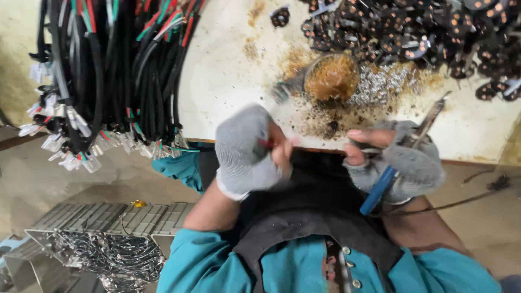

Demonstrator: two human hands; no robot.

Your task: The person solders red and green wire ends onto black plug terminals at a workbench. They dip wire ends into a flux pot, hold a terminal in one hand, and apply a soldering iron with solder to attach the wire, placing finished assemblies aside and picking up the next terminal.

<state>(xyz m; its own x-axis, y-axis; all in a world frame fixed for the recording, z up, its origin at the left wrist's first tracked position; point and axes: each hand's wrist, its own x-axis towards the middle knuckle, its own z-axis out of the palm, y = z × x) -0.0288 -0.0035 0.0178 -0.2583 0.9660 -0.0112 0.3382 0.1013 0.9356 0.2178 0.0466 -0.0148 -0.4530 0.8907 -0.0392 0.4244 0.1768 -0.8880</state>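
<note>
Fingers of the left hand, bare at the tips beyond a cut-off grey glove, pinched together on a thin red wire, the wire's end just poking out between thumb and forefinger. Left hand blurred, so the exact grip hard to tell. Fingers of the right hand curled shut around a blue-handled tool, handle slanting down toward the lap, metal tip rising up past the glove over the edge of the surface. Both hands close together, just apart, above a dark apron and in front of the surface's near edge. Just beyond the hands, a small round tin of brown paste, ringed by dark crumbs and silvery specks. Farther back to the right, a heap of small black round parts. To the left, a thick bundle of black cables with red and green cores, ends hanging over the edge. Below on the floor, grey metal trays with tangled wire.
</note>
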